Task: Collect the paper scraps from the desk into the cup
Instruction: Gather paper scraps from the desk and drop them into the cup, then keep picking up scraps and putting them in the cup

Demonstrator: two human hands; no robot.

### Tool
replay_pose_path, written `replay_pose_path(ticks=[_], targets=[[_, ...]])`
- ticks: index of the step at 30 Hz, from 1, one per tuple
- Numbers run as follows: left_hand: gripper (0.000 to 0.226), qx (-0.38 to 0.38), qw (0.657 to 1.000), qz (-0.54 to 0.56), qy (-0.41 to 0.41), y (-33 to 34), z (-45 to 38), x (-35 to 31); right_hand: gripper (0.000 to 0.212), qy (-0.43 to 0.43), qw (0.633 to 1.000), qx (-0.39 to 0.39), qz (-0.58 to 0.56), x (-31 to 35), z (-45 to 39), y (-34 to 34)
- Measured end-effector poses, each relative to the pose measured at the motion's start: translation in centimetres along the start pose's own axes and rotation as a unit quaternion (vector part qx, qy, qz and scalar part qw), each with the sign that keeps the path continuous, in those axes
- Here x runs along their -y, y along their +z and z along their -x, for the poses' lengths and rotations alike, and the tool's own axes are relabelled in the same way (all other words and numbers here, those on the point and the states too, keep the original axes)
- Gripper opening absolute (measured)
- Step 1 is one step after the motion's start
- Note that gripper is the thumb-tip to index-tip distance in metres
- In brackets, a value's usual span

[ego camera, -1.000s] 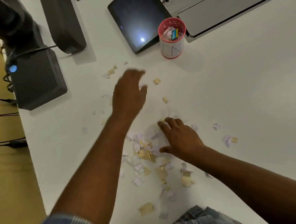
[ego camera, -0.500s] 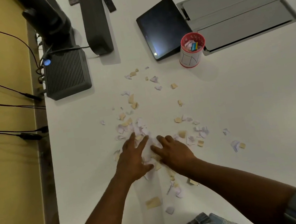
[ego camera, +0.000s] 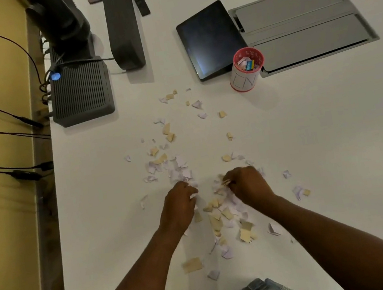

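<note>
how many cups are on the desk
1. The cup with the red rim stands at the far right of the desk, beside the dark tablet, with scraps already inside. None looks hidden.

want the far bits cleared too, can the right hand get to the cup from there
Probably yes: bare desk with a few loose scraps lies between the right hand and the cup, though its fingers already pinch scraps.

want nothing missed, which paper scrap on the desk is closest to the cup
The tan scrap lying alone just below-left of the cup; the other scraps lie farther off.
</note>
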State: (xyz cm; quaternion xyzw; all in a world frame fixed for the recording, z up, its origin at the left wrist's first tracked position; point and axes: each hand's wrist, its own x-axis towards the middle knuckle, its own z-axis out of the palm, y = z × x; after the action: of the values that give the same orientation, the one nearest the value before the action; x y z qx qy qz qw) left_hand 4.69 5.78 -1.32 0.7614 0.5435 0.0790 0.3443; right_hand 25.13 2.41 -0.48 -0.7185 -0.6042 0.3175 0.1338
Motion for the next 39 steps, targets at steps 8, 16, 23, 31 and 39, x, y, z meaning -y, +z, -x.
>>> replay_pose_path(ticks=[8,16,23,31,39], targets=[[0.02,-0.023,0.999,0.019,-0.02,-1.6,-4.0,-1.4,0.007,0.105,0.988,-0.013,-0.111,-0.4,-4.4,-9.9],[0.019,-0.02,0.999,0.028,-0.026,-1.9,-5.3,-1.8,0.027,0.112,0.968,-0.119,-0.19,-1.3,-13.5,-20.0],[0.019,-0.028,0.998,0.042,-0.035,-1.7,-4.3,-1.6,0.04,0.177,0.976,-0.114,-0.045,-2.8,-22.1,-21.9],[0.021,-0.021,0.999,0.011,-0.023,-2.0,-4.1,-1.5,0.035,0.121,0.966,-0.042,0.223,-2.1,-25.7,-18.8],[0.021,-0.024,0.999,0.024,-0.023,-2.3,-5.1,-2.4,0.042,0.087,0.941,-0.006,0.326,-1.8,-25.7,-20.5]])
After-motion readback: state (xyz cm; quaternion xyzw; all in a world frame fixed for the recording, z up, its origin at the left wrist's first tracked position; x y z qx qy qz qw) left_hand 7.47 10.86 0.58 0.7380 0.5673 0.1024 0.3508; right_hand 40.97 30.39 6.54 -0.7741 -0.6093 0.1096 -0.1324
